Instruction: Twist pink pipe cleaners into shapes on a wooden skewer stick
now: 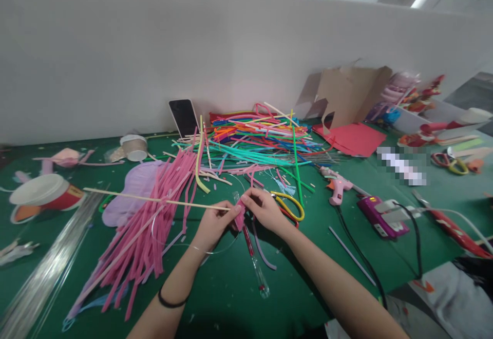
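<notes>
My left hand (215, 226) is closed on a small pink fuzzy piece (239, 217) near the middle of the table, its thumb pressed against it. From the other side, the fingertips of my right hand (264, 209) pinch the top of the same piece. A thin pale stick (192, 205) runs leftward from my left hand, over a large bundle of pink fuzzy stems (154, 226). A clear wire loop curves around my left wrist. Just below the hands lies a red item in a clear sleeve (252, 257). Yellow-handled scissors (290, 206) rest beside my right hand.
Multicoloured stems (254, 133) are heaped at the back, beside a phone (184, 117). To the right are a pink glue gun (338, 185), a purple power strip (383, 217) and cables. Paper cups (50, 192) and silvery wires (57, 262) lie on the left.
</notes>
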`<action>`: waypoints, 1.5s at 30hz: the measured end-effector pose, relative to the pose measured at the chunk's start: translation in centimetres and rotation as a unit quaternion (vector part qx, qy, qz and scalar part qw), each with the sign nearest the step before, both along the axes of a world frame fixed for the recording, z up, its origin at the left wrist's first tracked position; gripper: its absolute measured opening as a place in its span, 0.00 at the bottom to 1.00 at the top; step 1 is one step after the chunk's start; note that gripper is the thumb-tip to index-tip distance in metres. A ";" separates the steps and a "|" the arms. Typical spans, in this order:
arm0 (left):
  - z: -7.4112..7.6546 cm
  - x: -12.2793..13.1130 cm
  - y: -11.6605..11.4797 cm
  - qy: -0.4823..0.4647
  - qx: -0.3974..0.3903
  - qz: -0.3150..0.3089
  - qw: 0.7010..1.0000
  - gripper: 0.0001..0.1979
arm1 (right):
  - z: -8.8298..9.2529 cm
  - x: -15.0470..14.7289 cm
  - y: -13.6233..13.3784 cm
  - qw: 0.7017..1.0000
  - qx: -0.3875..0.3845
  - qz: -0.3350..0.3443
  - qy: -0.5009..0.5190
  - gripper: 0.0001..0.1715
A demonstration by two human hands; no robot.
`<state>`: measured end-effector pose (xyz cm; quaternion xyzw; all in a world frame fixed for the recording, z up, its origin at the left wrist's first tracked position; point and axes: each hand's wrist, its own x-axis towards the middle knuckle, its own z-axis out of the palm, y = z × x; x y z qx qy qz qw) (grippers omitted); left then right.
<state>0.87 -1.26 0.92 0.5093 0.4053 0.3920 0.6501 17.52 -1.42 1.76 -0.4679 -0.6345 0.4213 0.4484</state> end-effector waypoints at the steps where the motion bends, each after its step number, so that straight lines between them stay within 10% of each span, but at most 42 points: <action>1: 0.0 0.0 0.0 -0.001 0.003 0.004 1.000 0.14 | 0.0 0.0 0.0 1.000 -0.001 0.000 0.003 0.17; 33: 0.7 -0.1 -0.3 0.038 0.046 0.048 0.997 0.16 | -0.2 -0.6 -0.1 0.994 -0.049 0.018 0.099 0.18; 45: 0.4 -0.7 0.1 0.036 0.009 -0.059 0.998 0.14 | -0.5 -0.8 0.0 0.990 -0.070 0.031 0.116 0.20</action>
